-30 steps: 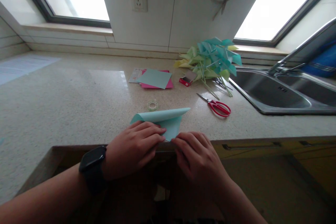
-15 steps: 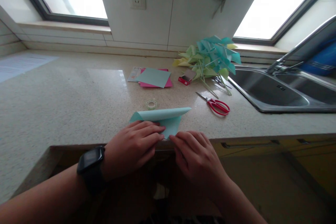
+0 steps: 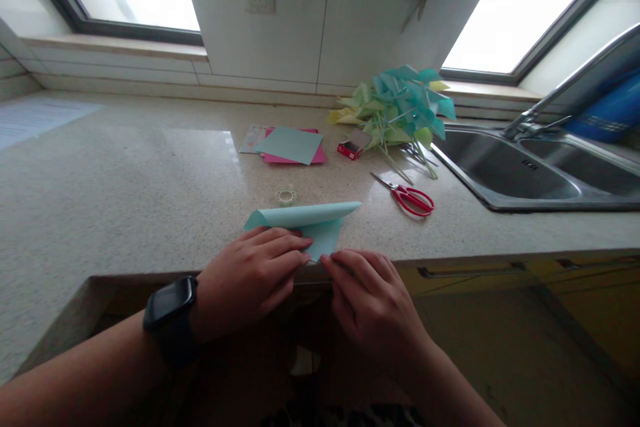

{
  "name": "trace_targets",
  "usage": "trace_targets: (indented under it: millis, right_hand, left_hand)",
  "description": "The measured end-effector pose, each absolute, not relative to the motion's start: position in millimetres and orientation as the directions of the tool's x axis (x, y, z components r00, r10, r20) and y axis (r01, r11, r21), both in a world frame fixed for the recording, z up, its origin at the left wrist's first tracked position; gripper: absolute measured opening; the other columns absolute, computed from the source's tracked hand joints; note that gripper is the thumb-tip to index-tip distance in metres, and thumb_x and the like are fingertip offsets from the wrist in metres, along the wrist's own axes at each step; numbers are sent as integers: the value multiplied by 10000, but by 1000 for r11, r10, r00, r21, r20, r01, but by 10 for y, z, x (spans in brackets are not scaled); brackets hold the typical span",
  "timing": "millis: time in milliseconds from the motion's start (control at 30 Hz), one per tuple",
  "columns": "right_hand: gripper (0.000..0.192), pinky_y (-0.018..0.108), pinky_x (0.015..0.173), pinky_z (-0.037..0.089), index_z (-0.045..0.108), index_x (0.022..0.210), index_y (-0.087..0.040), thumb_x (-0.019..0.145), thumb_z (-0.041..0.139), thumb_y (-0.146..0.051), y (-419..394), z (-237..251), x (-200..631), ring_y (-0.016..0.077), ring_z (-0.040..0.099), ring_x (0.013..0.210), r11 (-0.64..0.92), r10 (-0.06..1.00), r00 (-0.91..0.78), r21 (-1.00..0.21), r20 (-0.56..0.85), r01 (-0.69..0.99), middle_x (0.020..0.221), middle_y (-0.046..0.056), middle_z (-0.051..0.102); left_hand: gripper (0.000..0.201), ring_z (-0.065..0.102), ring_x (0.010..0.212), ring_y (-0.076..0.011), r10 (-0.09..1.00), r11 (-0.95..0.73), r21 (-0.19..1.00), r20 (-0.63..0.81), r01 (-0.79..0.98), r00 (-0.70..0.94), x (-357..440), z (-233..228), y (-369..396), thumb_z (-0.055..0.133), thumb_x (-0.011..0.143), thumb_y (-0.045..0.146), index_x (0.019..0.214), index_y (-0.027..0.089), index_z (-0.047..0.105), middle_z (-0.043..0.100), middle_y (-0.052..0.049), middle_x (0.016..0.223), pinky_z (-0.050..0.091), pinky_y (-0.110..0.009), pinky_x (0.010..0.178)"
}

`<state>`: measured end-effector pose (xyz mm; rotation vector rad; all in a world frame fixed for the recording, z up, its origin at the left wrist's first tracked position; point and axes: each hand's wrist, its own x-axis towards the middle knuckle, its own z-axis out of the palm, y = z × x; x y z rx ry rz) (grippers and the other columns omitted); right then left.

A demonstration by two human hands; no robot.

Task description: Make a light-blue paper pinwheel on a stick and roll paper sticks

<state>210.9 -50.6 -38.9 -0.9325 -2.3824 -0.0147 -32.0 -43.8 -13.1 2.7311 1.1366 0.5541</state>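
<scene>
While both hands rest at the front edge of the counter (image 3: 125, 187), they press on one sheet of light blue paper (image 3: 305, 219). The left hand (image 3: 250, 277) lies flat, palm down, with its fingers stretched out over the near left part of the sheet; it grasps nothing, it only presses. A dark watch (image 3: 167, 307) sits on its wrist. The right hand (image 3: 373, 300) has its fingers bent, and the fingertips meet the near corner of the paper; whether they pinch the corner or only push on it, I cannot tell. The sheet is folded over itself, so the upper layer curves up and its far edge stands a little above the counter, pointing to the right.

Just behind the paper lies a small roll of clear tape (image 3: 286, 195). Further right, red scissors (image 3: 410, 198) lie on the counter, apart from the sheet. Behind them is a heap of green and blue paper pinwheels (image 3: 400, 107) on thin sticks, and next to the heap a small red box (image 3: 350, 149). To the left of the box lies a stack of coloured sheets (image 3: 287, 145), blue on pink. A steel sink (image 3: 505, 177) with a tap (image 3: 555, 100) is at the right.
</scene>
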Motion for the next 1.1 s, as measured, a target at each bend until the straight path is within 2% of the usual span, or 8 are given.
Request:
trace_targets:
  millis: [533,800,1100]
  right_hand:
    - [409,448,956,435,629,1331,-136,932,539,-132,-513,-405,2018,266,547,1098,698,658,-561,-129,502,704,1347,82,646]
    - [444,457,950,417,612,1363,-171,922,559,-151,-514,-370,1973,272,532,1105,654,698,-549,-96,460,750,1399,55,614]
    - [492,469,955,401,583,1403,-173,912,597,-191,-492,-386,1926,288,509,1129,636,708,-548,-64,445,769,1429,68,588]
  left_hand:
    - [319,594,1204,-285,705,-709,237,283,665,651,-309,-147,-445,601,889,151,1202,193,642,664,-68,1344,488,-516,1031]
    - [320,586,1213,-280,707,-706,237,290,667,645,-306,-154,-444,594,899,153,1214,196,630,660,-66,1346,478,-503,1043]
    - [287,594,1217,-275,699,-714,250,300,654,649,-303,-140,-451,593,894,144,1175,195,621,659,-66,1354,472,-493,1054]
